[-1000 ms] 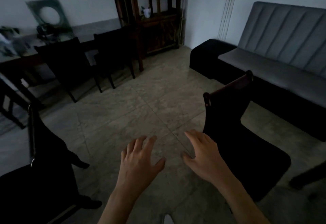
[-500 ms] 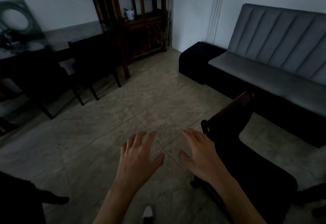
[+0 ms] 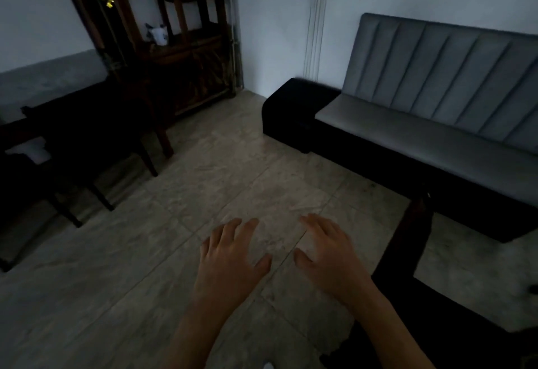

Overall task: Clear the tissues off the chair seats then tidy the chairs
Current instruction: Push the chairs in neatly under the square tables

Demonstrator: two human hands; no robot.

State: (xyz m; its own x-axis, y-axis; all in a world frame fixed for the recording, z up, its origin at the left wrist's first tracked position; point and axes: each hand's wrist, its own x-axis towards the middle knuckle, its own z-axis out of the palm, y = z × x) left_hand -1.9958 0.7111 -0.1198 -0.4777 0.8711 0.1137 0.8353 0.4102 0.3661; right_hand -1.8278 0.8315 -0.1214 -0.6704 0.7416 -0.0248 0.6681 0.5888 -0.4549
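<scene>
The room is dim. My left hand (image 3: 230, 261) and my right hand (image 3: 329, 255) hover side by side over the tiled floor, palms down, fingers spread, holding nothing. A dark wooden chair (image 3: 413, 255) stands at my right, its backrest just right of my right hand and not touched. Two more dark chairs (image 3: 96, 141) stand at the left by a table, where a pale patch (image 3: 32, 150), perhaps a tissue, shows; I cannot tell what it lies on.
A grey sofa (image 3: 422, 136) with a black base fills the right side. A tall dark wooden cabinet (image 3: 174, 57) stands against the back wall. Open tiled floor (image 3: 203, 188) lies between the chairs and the sofa.
The view has swung to the right: the left chairs and table slid toward the left edge, and the near chair shifted to the lower right. Both hands stay spread and hold nothing.
</scene>
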